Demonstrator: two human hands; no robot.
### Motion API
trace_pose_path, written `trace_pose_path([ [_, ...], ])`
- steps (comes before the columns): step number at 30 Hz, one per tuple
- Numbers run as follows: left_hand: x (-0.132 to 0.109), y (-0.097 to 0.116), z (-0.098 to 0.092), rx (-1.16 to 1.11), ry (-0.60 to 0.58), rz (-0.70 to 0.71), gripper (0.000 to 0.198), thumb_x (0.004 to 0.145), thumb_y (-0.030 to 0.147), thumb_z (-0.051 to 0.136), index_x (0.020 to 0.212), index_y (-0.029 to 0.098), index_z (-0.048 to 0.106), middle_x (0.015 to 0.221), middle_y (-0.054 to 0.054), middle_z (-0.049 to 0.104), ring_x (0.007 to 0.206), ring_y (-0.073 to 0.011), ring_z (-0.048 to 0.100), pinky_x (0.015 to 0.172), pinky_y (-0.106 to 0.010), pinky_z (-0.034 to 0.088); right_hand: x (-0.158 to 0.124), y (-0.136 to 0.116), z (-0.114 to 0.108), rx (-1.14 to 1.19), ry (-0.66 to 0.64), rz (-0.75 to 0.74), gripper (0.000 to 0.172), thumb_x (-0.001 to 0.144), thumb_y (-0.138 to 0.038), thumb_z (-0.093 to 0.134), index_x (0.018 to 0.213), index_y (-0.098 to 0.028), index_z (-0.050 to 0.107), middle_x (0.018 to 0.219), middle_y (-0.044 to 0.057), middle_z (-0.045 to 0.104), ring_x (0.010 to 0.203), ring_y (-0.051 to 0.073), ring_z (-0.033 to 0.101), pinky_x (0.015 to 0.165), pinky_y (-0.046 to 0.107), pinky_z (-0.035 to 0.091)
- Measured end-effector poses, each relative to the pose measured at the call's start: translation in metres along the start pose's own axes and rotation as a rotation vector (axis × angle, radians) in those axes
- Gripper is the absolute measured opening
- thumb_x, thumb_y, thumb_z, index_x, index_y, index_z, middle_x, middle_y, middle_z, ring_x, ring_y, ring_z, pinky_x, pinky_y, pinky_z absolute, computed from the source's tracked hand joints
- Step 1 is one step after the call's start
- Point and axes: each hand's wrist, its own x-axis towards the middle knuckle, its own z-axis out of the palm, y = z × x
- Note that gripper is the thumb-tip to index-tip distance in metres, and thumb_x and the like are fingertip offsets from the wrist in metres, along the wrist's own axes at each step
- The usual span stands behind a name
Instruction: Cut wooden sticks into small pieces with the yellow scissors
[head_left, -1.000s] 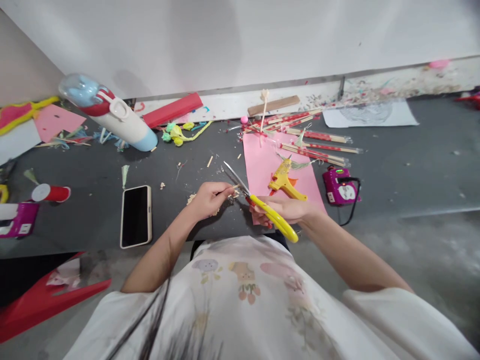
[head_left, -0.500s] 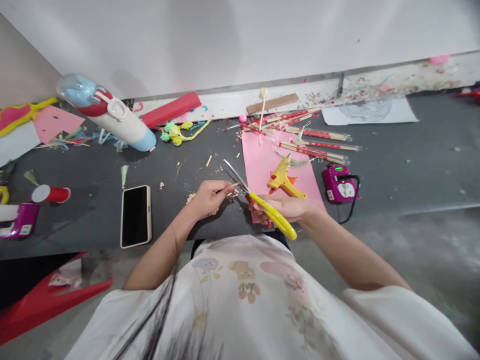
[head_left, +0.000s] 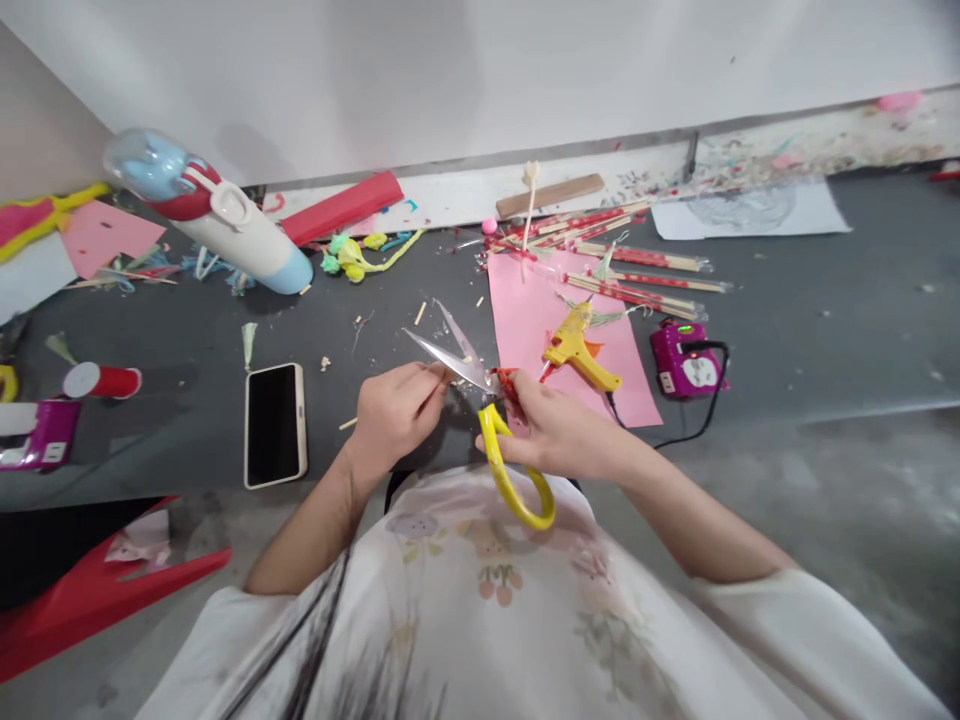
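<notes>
My right hand (head_left: 551,425) grips a pair of scissors (head_left: 517,480) by the yellow handles, blades spread and pointing up and left. Something red shows at its fingertips beside the pivot; I cannot tell what it is. My left hand (head_left: 401,410) is closed in a pinch right by the lower blade, the thing in its fingertips mostly hidden. A thin wooden stick (head_left: 347,424) shows left of that wrist; whether it is held is unclear. Small cut wood bits (head_left: 461,382) lie around the blades, and a short stick piece (head_left: 420,313) lies beyond them.
Pink paper (head_left: 517,310) bears a yellow glue gun (head_left: 577,350), with bundled sticks (head_left: 637,290) behind. A corded purple box (head_left: 686,360) stands right. To the left are a phone (head_left: 275,425), a red thread spool (head_left: 103,381) and a tall bottle (head_left: 247,245).
My right hand has turned the scissors, so the handles swing down and left and the blades spread wider. My left hand has shifted slightly left and lower; the stick end at its fingertips is now hidden.
</notes>
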Motion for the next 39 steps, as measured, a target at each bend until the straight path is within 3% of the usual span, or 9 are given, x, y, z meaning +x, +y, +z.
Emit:
trace_pose_path([
  [6, -0.004, 0.004, -0.003, 0.153, 0.064, 0.129, 0.014, 0.088, 0.019, 0.056, 0.079, 0.019, 0.067, 0.057, 0.000, 0.060, 0.053, -0.0103, 0.053, 0.052, -0.025, 0.034, -0.003, 0.001, 0.001, 0.068, -0.071, -0.073, 0.039, 0.079, -0.050, 0.061, 0.087, -0.022, 0.036, 0.090, 0.004, 0.056, 0.073, 0.017, 0.052, 0.064, 0.031, 0.042],
  [14, -0.007, 0.014, -0.003, 0.102, 0.156, 0.110, 0.011, 0.085, 0.011, 0.058, 0.086, 0.018, 0.067, 0.062, -0.001, 0.064, 0.055, -0.0101, 0.055, 0.054, -0.023, 0.037, -0.009, -0.003, 0.001, 0.106, -0.068, -0.085, 0.039, 0.081, -0.049, 0.059, 0.096, -0.021, 0.038, 0.101, 0.007, 0.056, 0.080, 0.018, 0.054, 0.069, 0.032, 0.043],
  [23, -0.008, 0.022, -0.005, 0.072, 0.207, 0.086, 0.014, 0.082, 0.008, 0.060, 0.091, 0.016, 0.067, 0.063, -0.002, 0.064, 0.056, -0.0103, 0.054, 0.055, -0.022, 0.037, -0.010, -0.006, 0.007, 0.027, -0.027, -0.067, 0.036, 0.081, -0.051, 0.052, 0.083, -0.023, 0.030, 0.093, 0.006, 0.054, 0.075, 0.019, 0.051, 0.065, 0.032, 0.040],
  [34, -0.010, 0.023, -0.002, 0.079, 0.173, 0.066, 0.011, 0.085, 0.010, 0.057, 0.087, 0.014, 0.068, 0.056, 0.000, 0.057, 0.052, -0.0092, 0.049, 0.052, -0.022, 0.032, -0.010, -0.007, 0.011, -0.019, 0.020, -0.014, 0.036, 0.076, -0.048, 0.054, 0.080, -0.024, 0.028, 0.081, 0.002, 0.051, 0.067, 0.018, 0.048, 0.059, 0.031, 0.037],
  [39, -0.011, 0.020, 0.000, -0.012, 0.129, 0.047, 0.016, 0.084, 0.006, 0.052, 0.080, 0.015, 0.064, 0.060, -0.001, 0.062, 0.056, -0.0100, 0.056, 0.054, -0.021, 0.035, -0.007, -0.003, 0.013, 0.042, 0.069, -0.043, 0.036, 0.076, -0.046, 0.057, 0.084, -0.023, 0.031, 0.088, 0.005, 0.053, 0.076, 0.020, 0.052, 0.065, 0.033, 0.041],
])
